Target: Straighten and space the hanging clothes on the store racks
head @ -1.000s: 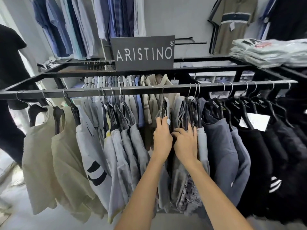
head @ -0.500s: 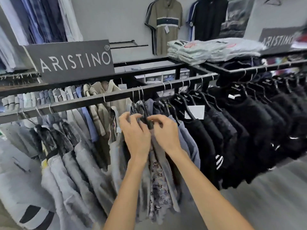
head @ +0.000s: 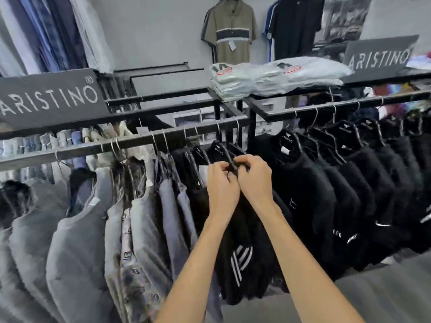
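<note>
A black metal rail runs across the view with shirts on hangers. Grey and patterned shirts hang to the left, black shirts to the right. My left hand and my right hand meet at the shoulder of one black shirt with white stripes. Both hands pinch its black hanger near the neck, fingers curled round it. The hanger's hook is partly hidden behind my fingers.
A second rail carries more black shirts at the right. Folded bagged shirts lie on the rack top between two ARISTINO signs. Polo shirts hang on the back wall. Grey floor shows at lower right.
My hands and view have shifted right along the rail, from the grey and patterned shirts to the first black shirts. Both hands now pinch a black hanger.
</note>
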